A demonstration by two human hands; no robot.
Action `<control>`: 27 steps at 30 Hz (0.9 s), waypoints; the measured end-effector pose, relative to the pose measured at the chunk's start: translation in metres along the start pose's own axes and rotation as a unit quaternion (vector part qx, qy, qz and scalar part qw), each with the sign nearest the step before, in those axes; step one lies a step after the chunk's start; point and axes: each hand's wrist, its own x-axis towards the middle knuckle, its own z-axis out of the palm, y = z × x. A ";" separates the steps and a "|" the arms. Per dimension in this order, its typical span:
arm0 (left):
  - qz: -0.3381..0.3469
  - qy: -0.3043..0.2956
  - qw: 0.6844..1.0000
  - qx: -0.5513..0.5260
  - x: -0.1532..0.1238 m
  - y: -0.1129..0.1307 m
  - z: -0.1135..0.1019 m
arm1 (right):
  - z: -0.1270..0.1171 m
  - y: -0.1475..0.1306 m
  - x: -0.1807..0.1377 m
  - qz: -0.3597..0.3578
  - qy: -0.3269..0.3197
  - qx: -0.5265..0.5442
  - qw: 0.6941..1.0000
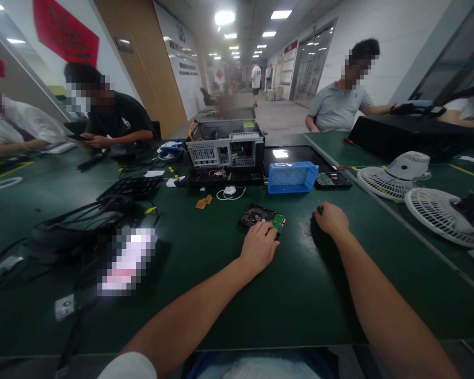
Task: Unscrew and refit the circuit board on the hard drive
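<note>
A hard drive [256, 215] lies on the green table with its green circuit board facing up. My left hand [259, 245] is over its near edge, fingers curled down onto the board and hiding part of it. To the right of the drive, my right hand [334, 220] rests on the tabletop, closed in a fist. A small dark green tip [319, 209] pokes out of that fist; the rest is hidden, so its kind is unclear. Beyond the drive are a blue plastic bin [292, 178] and an opened computer case [225, 150].
Another circuit-board device [332, 180] lies right of the bin. White fan grilles [444, 216] stand at right, near a black case [403, 134]. A lit phone [128, 263], a black bag [75, 226] and cables fill the left. Several people sit around the table.
</note>
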 end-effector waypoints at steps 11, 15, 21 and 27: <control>-0.068 0.039 0.997 0.018 0.000 0.000 -0.001 | 0.002 0.006 0.003 -0.003 0.006 -0.005 1.000; -0.085 0.045 0.995 0.032 -0.001 -0.002 0.000 | 0.000 0.006 0.001 0.004 0.006 -0.007 1.000; -0.079 0.035 0.996 0.025 0.000 -0.004 0.000 | -0.006 0.005 -0.001 -0.003 0.023 0.007 1.000; -0.076 0.029 0.996 0.022 -0.001 -0.003 0.000 | -0.018 -0.035 -0.027 -0.205 0.088 0.135 0.965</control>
